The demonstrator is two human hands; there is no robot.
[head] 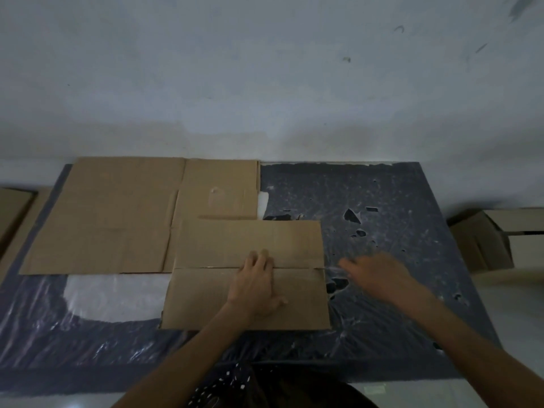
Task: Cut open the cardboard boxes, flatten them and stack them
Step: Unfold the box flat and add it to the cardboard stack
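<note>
Cardboard box (206, 298) at the near centre of the work surface, top face up, its two flaps meeting along a central seam (294, 267) that runs left to right. A pale glint at the seam's right end may be tape; it is too smeared to confirm.

The left hand (256, 287) lies flat on the near flap, fingers spread and straight, with the fingertips (262, 254) reaching just across the seam. It presses down and grips nothing. The right hand (374, 275) is off the box's right edge, level with the seam. It is blurred, so its grip, and whether it holds a blade or a tape end, cannot be told.

The step in hand appears to be opening the seam. To do it well, the pressing hand should bear on one flap only and keep its fingertips back from the seam line, because they now rest where a cut would run. The opening stroke should start at the right end and follow the gap, shallow, drawn away from the holding hand.

Behind and to the left, touching the box's far edge, a flattened sheet of cardboard (112, 213) lies open — the likely base of the stack. Both rest on a torn dark plastic cover (397, 201). Another box (482, 245) stands off to the right, and more cardboard (11, 210) lies at the far left.
</note>
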